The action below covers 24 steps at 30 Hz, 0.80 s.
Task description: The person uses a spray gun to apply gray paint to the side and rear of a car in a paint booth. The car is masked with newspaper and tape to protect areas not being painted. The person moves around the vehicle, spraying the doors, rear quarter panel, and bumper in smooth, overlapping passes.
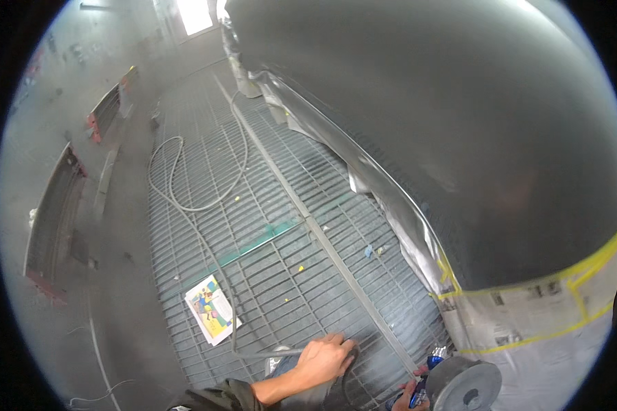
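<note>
Near the bottom of the head view, my left hand (328, 357) is closed around a grey air hose (271, 354). The hose reaches the fist from the left, and a dark length hangs below it. To its right, my right hand (411, 397) grips a blue spray gun (437, 356). A dark round cup (466, 383) sits on the gun and hides part of that hand. Beyond the gun stands a large curved, dark grey painted body panel (500, 164), edged with yellow masking tape (589, 264) and masking paper (528, 325).
Metal grating (274, 267) forms the floor, with the hose looping over it ahead. A printed sheet (212, 312) lies on the grating at left. Crumpled masking film (363, 171) hangs along the panel's lower edge. Several slatted panels with red ends (55, 212) stand at the far left.
</note>
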Motion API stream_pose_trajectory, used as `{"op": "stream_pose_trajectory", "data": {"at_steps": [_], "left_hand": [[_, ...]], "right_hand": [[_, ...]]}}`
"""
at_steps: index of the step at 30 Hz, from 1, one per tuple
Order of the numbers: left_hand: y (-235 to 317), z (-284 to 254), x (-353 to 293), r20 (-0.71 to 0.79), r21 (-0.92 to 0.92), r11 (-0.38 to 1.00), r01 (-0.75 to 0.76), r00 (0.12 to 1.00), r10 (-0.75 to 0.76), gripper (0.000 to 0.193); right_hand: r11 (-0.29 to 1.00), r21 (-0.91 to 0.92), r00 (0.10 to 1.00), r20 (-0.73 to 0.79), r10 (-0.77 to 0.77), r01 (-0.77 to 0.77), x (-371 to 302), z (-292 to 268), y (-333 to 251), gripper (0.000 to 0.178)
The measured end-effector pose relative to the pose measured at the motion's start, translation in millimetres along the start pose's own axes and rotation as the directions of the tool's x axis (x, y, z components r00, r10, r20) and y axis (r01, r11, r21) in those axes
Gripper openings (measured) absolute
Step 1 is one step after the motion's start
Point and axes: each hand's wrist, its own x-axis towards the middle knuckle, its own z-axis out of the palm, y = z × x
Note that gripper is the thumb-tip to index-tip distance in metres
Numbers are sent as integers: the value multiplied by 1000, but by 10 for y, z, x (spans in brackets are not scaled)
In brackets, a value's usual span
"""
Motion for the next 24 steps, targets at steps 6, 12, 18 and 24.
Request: {"op": "stream_pose_trajectory", "data": {"at_steps": [6, 12, 18, 24], "left_hand": [[24, -464, -444, 135, 56, 969, 240, 960, -245, 27], [674, -2011, -1005, -43, 51, 913, 404, 915, -402, 17], [1708, -3109, -1755, -279, -52, 874, 484, 833, -478, 20], [2589, -3219, -2503, -320, -98, 873, 479, 815, -483, 15]], "right_hand": [[995, -52, 954, 284, 100, -89, -24, -96, -1722, 42], [990, -78, 851, 507, 138, -115, -66, -468, -3628, 45], [999, -31, 817, 576, 34, -20, -33, -1098, -5158, 48], [986, 86, 843, 512, -164, 140, -60, -1874, -6167, 51]]}}
